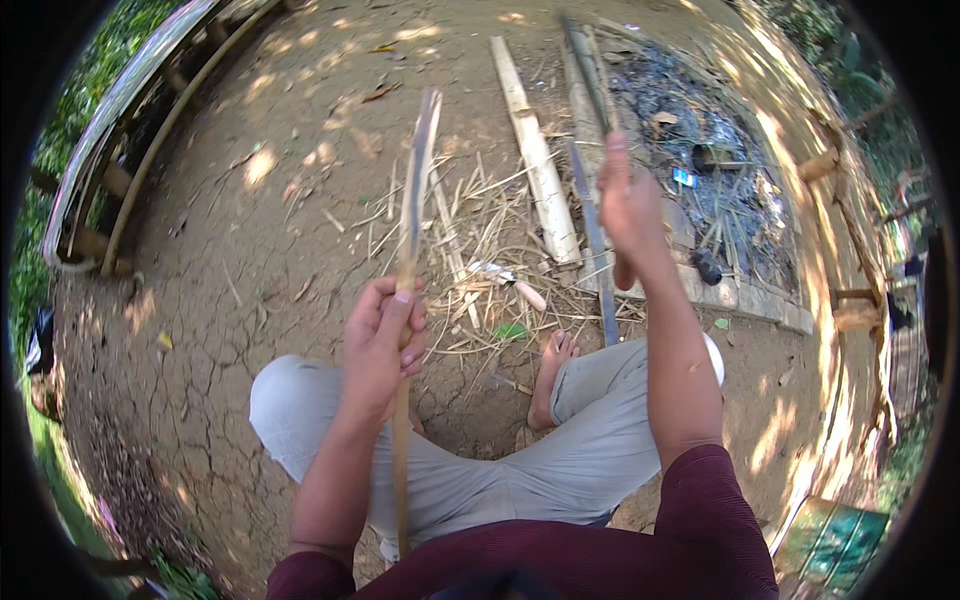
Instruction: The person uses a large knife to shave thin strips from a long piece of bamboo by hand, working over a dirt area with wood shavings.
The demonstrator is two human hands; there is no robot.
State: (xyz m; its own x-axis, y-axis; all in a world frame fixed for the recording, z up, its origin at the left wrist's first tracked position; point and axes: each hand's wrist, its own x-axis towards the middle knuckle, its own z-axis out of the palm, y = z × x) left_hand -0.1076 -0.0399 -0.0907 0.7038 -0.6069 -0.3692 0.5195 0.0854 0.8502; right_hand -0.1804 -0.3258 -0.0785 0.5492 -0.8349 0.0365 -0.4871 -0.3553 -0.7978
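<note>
My left hand (384, 335) is closed round a long split strip of wood or bamboo (401, 440), which stands nearly upright between my knees. Above the fist, its upper part (415, 190) shows a dark edge and a pale face. Raised to the right, my right hand (630, 205) grips a machete. The machete's dark blade (590, 75) points up and away, blurred by motion and apart from the strip. The fingers hide most of its handle.
Shavings (490, 225) litter the cracked earth ahead. Among them lie a split pale log (540, 165), a small knife with a light handle (530, 295) and a long flat dark blade or bar (597, 260). An ash bed (725, 130) with a border lies right; railings (180, 110) stand left.
</note>
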